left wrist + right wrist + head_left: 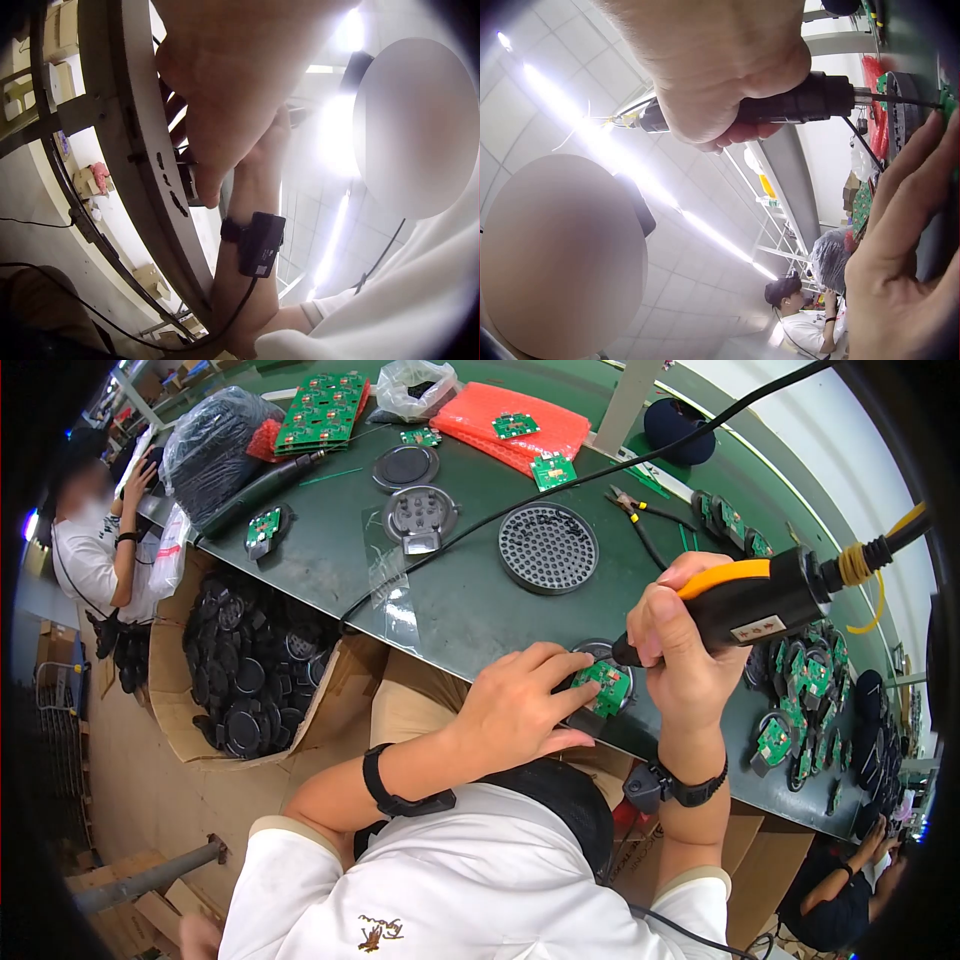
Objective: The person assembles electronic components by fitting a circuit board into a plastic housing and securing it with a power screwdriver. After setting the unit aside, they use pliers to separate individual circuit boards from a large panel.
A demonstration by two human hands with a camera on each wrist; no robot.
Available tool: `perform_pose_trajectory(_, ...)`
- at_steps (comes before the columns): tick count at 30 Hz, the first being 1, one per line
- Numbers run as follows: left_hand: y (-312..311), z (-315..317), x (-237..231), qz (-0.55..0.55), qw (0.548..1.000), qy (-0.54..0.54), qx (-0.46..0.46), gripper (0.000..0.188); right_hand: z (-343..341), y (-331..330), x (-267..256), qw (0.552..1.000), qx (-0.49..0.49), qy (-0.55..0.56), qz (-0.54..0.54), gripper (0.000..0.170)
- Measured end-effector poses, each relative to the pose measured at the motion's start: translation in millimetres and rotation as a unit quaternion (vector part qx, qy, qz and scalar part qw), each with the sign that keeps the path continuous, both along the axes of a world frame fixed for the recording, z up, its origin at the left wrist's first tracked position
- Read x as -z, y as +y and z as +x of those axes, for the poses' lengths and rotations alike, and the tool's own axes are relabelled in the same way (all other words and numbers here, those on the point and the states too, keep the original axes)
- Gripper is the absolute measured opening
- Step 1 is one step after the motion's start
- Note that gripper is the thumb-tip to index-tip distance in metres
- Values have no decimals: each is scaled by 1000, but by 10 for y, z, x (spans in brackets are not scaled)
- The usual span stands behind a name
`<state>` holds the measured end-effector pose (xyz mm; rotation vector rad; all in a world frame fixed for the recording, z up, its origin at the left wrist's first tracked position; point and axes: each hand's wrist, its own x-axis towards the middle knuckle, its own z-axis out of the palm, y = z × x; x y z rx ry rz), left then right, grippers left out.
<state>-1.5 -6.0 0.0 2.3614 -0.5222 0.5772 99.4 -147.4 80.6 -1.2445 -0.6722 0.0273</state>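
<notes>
My right hand (685, 645) grips a black electric screwdriver (745, 605) with an orange lever. In the right wrist view, its thin bit (907, 100) reaches down to the green circuit board (949, 97). The same circuit board (606, 688) lies on a round black housing (597, 649) at the table's near edge. My left hand (520, 700) holds the housing there, fingertips on the board and thumb at the near side. The left wrist view shows the left hand (225, 82) mostly from its palm side; its fingertips are hidden.
A round tray of small dark parts (548, 548) sits ahead, near pliers (630, 510). Boards on housings (800, 700) pile up at right. A carton (185, 725) of black housings stands at left. A black cable (590, 478) crosses the table (330, 560). Another person (95, 550) is at far left.
</notes>
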Motion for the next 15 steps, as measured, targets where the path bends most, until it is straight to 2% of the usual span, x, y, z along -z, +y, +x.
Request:
perform_pose_trajectory(3,11,2,-9,-1,1000,7,1,53,13,7,77,998,2,22,55,24)
perform_pose_trajectory(6,8,7,0,-2,1000,10,2,53,-8,-15,92,998,-1,16,60,25)
perform_pose_trajectory(15,7,7,12,5,1000,6,-5,54,0,-37,97,999,27,19,3,28)
